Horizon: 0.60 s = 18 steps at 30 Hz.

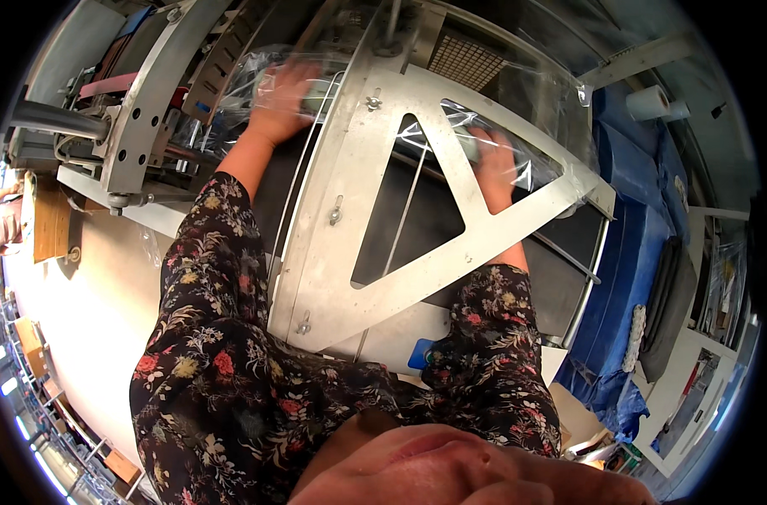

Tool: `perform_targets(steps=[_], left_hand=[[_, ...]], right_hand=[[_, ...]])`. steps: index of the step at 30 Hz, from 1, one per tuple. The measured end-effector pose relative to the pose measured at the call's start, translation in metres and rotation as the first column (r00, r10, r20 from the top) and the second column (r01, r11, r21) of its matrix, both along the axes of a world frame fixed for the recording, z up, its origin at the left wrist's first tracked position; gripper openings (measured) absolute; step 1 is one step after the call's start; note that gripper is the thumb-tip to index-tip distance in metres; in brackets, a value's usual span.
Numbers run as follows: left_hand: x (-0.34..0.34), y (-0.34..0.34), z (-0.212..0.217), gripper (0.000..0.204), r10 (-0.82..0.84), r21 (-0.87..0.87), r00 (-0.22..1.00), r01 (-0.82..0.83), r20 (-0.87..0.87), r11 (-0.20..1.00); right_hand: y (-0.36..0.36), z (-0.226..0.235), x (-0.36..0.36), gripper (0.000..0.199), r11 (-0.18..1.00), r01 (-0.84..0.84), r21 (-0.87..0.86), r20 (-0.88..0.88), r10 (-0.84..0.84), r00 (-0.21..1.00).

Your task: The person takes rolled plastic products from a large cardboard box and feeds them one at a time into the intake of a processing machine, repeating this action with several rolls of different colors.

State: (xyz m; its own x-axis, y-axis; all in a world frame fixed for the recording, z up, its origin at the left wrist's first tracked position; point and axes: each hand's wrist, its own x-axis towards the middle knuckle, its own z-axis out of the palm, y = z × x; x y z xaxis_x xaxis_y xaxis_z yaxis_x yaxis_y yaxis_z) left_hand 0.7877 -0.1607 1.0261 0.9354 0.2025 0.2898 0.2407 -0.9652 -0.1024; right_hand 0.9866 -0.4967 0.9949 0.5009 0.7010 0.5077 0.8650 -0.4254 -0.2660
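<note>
Clear plastic film (337, 61) lies crumpled and shiny across the far part of a metal machine. My left hand (284, 103) rests on the film at the left of the frame, fingers stretched out and slightly blurred. Through a cutout in a silver metal plate (476, 240) my right hand (494, 164) shows, reaching under it. Its fingers extend over more film, beside a pale item wrapped in it whose kind I cannot make out. Both forearms pass above a dark flat bed (413, 223). Part of the right forearm is hidden by the plate.
Left of me stands a metal frame with a thick bar (59, 119). A thin rod (303, 172) runs along the plate's left side. Blue covering (623, 244) hangs at the right, near white rolls (650, 103). A wooden box (59, 219) is at the far left.
</note>
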Motion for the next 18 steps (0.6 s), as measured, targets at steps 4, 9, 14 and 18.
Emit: perform_targets(steps=[4,9,14,18], left_hand=[[-0.007,0.005,0.000,0.096,0.260,0.004,0.961,-0.261,-0.090,0.965],[-0.013,0.010,-0.023,0.094,0.346,-0.025,0.938,-0.346,-0.021,0.938],[-0.026,0.031,-0.052,0.086,0.344,-0.086,0.936,-0.350,-0.077,0.933],[-0.044,0.038,-0.068,0.075,0.262,-0.150,0.965,-0.261,-0.011,0.954]], right_hand=[[-0.051,-0.010,0.014,0.043,0.996,0.033,0.082,-0.186,-0.017,0.982],[-0.144,-0.007,0.024,0.045,0.968,0.237,-0.085,-0.253,-0.252,0.934],[-0.227,0.003,0.040,0.063,0.941,0.264,-0.210,-0.067,-0.283,0.957],[-0.300,0.026,0.053,0.062,0.825,0.448,-0.345,0.135,-0.429,0.893]])
